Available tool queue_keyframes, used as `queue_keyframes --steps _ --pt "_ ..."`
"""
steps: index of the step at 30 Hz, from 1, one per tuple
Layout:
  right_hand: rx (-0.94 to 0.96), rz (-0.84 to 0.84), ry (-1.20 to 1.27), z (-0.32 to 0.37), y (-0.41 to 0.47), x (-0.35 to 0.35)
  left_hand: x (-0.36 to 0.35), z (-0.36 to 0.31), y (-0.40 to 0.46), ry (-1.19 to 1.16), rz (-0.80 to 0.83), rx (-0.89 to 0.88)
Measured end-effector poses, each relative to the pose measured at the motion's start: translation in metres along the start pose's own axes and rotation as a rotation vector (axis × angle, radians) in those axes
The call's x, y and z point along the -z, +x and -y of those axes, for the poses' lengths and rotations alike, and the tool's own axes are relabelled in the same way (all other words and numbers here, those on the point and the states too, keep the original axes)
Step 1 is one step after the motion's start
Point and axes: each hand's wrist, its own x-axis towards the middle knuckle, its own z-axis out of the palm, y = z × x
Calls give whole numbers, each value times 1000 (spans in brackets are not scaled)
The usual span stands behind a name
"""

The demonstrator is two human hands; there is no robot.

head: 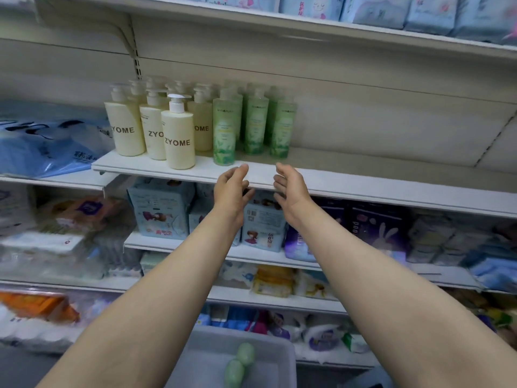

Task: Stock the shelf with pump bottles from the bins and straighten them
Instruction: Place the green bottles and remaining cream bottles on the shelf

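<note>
I have both arms stretched up toward the shelf (363,189) at mid-frame. My left hand (232,189) and right hand (291,189) hover side by side just below its front edge, palms facing each other with a small gap between them. Fingers on both are loosely extended, slightly curved, and hold nothing.

On the shelf, left of centre, stand the cream bottles (179,135) marked ZYOME, several deep, one set forward of the rest near the edge. Just to their right stand the green bottles (225,133) in rows, the front ones directly above my hands. All look upright. The right part of the shelf is bare board.

At the bottom centre of the frame sits a grey bin (207,357), with two green bottles lying in it (240,365), blurred
</note>
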Motion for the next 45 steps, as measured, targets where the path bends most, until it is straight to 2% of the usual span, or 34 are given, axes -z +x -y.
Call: queue_keyframes --steps 9,15,20,25,29,34,37,45 --pt "-75 -28 16 -33 -63 64 -5 62 -56 69 -27 99" --pt "-154 -78 -56 -81 -76 100 13 108 -89 152 -63 201" --pt "-289 -91 -61 -137 -89 129 46 148 -111 202 -130 268" --pt "-454 -181 -29 -200 -101 150 96 197 -123 305 -234 359" --pt "-564 -263 -17 -252 -106 160 138 238 -124 359 -268 455" --pt "-752 -272 -55 -317 -106 166 184 290 -113 476 -300 519" --pt "-855 -257 -98 -356 -105 170 208 315 -103 550 -294 540" --pt "-927 -241 -220 -442 -84 180 243 370 -57 678 -127 644"
